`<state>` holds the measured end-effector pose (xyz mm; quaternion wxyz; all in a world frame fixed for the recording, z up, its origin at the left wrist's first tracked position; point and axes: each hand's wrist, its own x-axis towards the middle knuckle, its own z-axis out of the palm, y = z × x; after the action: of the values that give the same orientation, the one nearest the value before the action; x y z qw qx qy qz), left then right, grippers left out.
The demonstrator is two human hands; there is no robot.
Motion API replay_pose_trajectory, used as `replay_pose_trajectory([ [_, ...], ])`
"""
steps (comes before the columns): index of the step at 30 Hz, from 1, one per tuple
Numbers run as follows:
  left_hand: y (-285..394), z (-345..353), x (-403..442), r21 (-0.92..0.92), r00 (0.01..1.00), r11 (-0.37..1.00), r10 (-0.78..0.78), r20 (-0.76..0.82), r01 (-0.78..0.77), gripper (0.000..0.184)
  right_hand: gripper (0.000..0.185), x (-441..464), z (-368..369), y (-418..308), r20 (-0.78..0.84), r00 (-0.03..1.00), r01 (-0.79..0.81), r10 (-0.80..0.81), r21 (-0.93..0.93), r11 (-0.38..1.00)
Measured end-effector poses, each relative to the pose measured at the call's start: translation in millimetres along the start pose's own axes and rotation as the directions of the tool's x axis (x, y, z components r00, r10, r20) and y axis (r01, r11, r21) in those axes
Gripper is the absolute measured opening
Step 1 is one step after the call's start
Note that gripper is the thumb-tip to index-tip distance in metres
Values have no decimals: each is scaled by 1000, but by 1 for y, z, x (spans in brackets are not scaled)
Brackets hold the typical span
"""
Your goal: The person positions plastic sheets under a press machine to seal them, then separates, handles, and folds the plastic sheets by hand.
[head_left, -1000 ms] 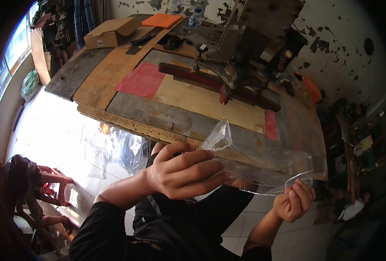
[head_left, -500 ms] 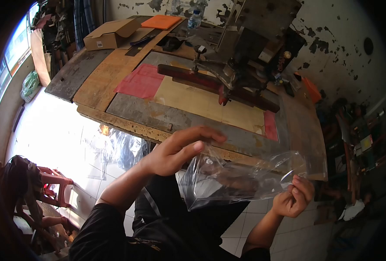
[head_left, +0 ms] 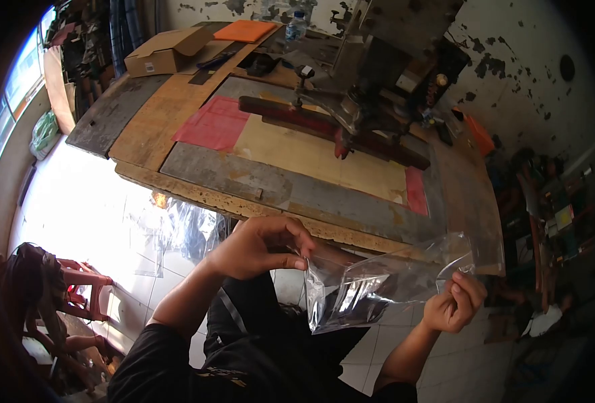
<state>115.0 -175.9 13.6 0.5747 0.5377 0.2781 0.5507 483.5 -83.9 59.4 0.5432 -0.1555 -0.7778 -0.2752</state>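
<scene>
A clear plastic bag is stretched between my two hands, above my lap and in front of the table's near edge. My left hand pinches its left end between thumb and fingers. At the other end, my right hand grips the bag with curled fingers. The film is creased and shiny, and the dark clothing and floor show through it. Beyond it, a press-like machine with a dark red bar stands over a yellow sheet with red sheet at its ends.
A cardboard box, an orange pad and a water bottle are on the far part of the worktable. More clear plastic lies low at the left, near a red stool.
My left hand has dropped and its fingers have closed onto the bag's left end. The bag's left side has shifted rightward, while my right hand keeps its grip almost in place.
</scene>
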Motion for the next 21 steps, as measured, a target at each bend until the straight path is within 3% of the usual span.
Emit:
replay_pose_trajectory([
  [2,-2,2,-5,241,986,962,147,-76,-125,25,24,1,1,0,3,1000,2,-2,10,1000],
  [6,-17,-10,-9,175,940,953,280,-193,-248,22,25,0,5,-3,64,994,-94,87,119,988],
  [9,-18,-13,-9,275,908,911,366,-202,-306,21,25,-2,11,-7,85,984,-168,154,202,965],
  [11,-23,-13,-10,261,897,916,369,-245,-305,55,26,1,13,-10,80,977,-212,198,239,948],
  [12,-17,-9,-11,261,897,915,370,-243,-307,55,26,4,14,-12,90,969,-244,228,259,934],
  [13,-7,-1,-10,439,878,823,458,-139,-360,66,27,7,15,-13,100,961,-277,259,279,920],
  [15,-3,13,-8,617,847,655,531,35,-436,95,21,13,14,-14,136,964,-258,227,278,925],
  [18,-16,24,-11,752,861,540,504,72,-379,92,20,16,15,-20,178,957,-272,230,269,924],
  [20,-23,18,-12,763,863,527,499,79,-374,84,24,13,12,-18,185,946,-309,268,250,918],
  [21,-27,14,-13,746,857,548,511,59,-379,79,27,10,10,-13,196,957,-260,211,267,928],
])
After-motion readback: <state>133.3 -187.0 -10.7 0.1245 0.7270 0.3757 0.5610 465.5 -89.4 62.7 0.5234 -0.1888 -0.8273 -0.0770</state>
